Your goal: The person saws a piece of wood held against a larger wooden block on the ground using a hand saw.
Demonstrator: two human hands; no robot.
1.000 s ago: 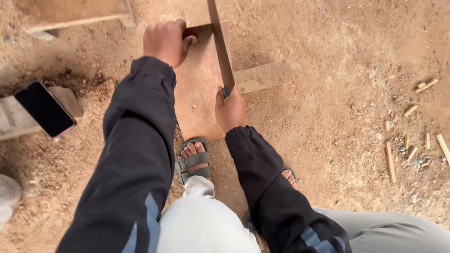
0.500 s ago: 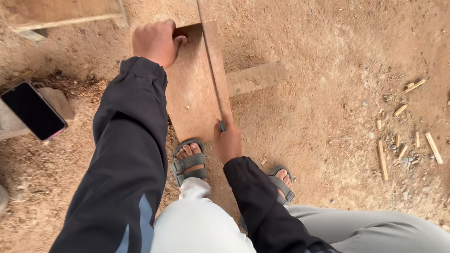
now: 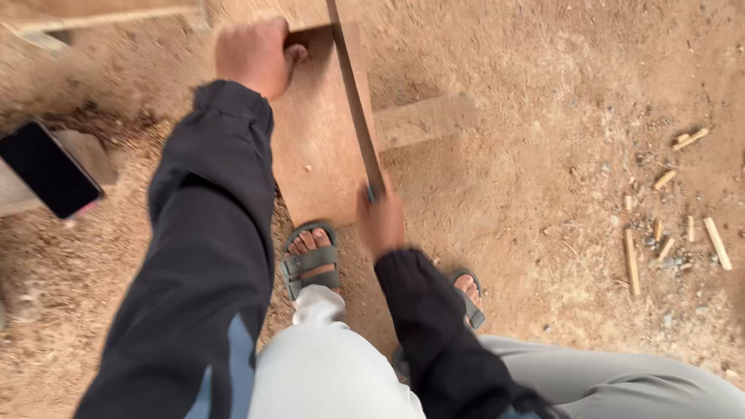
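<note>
**Saw on the board, both hands locked in**

Here's the wooden board (image 3: 318, 147), a reddish-brown plank lying flat on the sandy ground (image 3: 528, 194), its near end just ahead of the person's sandalled left foot (image 3: 310, 260). Along the board's right edge runs the saw blade (image 3: 355, 93), long, dark and thin, slanting from the top of the view down toward the near right corner of the board.

The right hand (image 3: 386, 221) is at the blade's lower end, fingers wrapped shut around the handle; the hand is blurred, so the exact grip is hard to read. The left hand (image 3: 254, 56) is up at the board's far left corner, fingers curled tight over the far edge, thumb lying on the top face. Both arms are in dark sleeves.

The right foot (image 3: 468, 295), also in a sandal, is partly hidden behind the right forearm. Light grey trousers fill the bottom of the view.

Further out: a second plank (image 3: 423, 120) pokes out from under the board's right side. To the left, a phone (image 3: 48, 169) with a dark screen rests on a pale block. Far right, small wood offcuts (image 3: 667, 225) lie scattered on the ground.
</note>
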